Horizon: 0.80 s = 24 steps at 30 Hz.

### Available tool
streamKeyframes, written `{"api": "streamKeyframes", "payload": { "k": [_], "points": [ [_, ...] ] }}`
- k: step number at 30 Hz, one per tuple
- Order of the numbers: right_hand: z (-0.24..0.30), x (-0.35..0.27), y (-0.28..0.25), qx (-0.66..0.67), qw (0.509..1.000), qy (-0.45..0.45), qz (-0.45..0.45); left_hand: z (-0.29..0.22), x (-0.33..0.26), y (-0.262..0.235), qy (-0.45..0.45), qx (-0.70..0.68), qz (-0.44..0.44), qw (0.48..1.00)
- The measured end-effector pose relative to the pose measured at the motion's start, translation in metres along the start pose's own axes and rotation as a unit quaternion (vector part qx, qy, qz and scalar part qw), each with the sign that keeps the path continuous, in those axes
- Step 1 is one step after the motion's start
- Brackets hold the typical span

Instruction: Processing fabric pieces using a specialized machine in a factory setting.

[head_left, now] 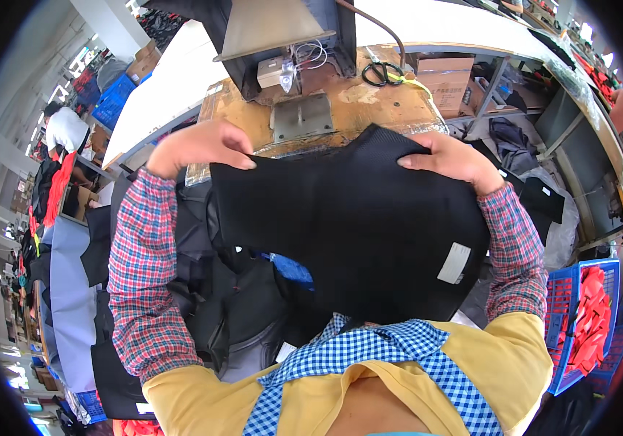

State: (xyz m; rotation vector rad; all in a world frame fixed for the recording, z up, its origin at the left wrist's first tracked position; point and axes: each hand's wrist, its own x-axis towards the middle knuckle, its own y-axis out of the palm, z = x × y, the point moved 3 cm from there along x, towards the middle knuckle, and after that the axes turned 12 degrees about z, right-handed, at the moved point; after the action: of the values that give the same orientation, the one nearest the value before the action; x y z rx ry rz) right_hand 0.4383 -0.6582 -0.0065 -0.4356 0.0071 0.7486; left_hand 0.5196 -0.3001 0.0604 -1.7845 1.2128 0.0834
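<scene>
Here, black fabric piece (pixel 348 218), white label (pixel 454 262)

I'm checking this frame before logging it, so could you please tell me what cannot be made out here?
- Head view: the fingers of the left hand and right hand curl behind the black fabric piece, so the grip underneath is hidden.
- The workbench front edge is covered by the fabric.
- The grey label is too small to read.
- The machine is cut off by the top edge.
- The scissors are tiny and partly indistinct.
</scene>
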Motion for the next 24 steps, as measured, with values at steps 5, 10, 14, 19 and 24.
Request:
{"api": "streamKeyframes", "payload": {
  "k": [5, 10, 14, 19, 24],
  "points": [
    [0.038, 0.005, 0.023, -0.324, 0.918, -0.149, -0.173, -0.048, 0.045, 0.032, 0.096, 0.034, -0.022, 0.995],
    [0.021, 0.056, 0.047, -0.130, 0.978, -0.158, -0.046, -0.078, 0.064, 0.041, 0.184, -0.041, -0.215, 0.958],
    [0.016, 0.064, 0.014, -0.014, 0.978, -0.164, -0.125, -0.054, 0.055, 0.072, 0.149, -0.316, -0.190, 0.918],
    [0.030, 0.076, -0.021, -0.232, 0.938, -0.148, -0.210, -0.047, 0.086, 0.088, 0.233, -0.280, -0.312, 0.878],
    [0.022, 0.108, -0.046, -0.283, 0.924, -0.138, -0.215, -0.023, 0.120, 0.074, 0.222, -0.212, -0.386, 0.870]
  ]
}}
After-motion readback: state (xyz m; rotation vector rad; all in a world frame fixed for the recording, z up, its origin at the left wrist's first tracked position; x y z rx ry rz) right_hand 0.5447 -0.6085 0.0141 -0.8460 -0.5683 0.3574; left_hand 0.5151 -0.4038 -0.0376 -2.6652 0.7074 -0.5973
